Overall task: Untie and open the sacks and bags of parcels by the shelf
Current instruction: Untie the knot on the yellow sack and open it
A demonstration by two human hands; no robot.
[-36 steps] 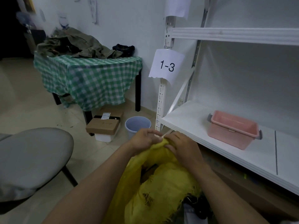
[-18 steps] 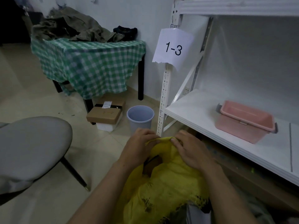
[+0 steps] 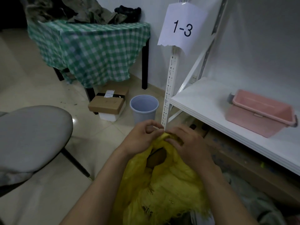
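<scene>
Nearest to the person, in the low middle of the view, stands the yellow sack point(image 3: 162, 189), on the floor just in front of the white shelf point(image 3: 203, 103). A gap in its side shows a brown parcel point(image 3: 156, 157) inside. At the gathered neck of the sack both hands work close together. The left hand point(image 3: 141, 138) pinches what looks like a thin pale tie point(image 3: 159, 128) between thumb and forefinger. The right hand point(image 3: 191, 148) grips the bunched neck just beside it, with the fingers curled over the cloth. The step in hand seems to be the loosening of the knot, and the mouth is not yet open. The next move probably calls for a pull on the tie while the right hand steadies the neck, and then for spreading the mouth wide. To the left is a grey chair point(image 3: 32, 135). Farther away a bucket point(image 3: 143, 108) and a cardboard box point(image 3: 106, 103) stand on the floor, and a pink tub point(image 3: 259, 112) sits on the shelf.
</scene>
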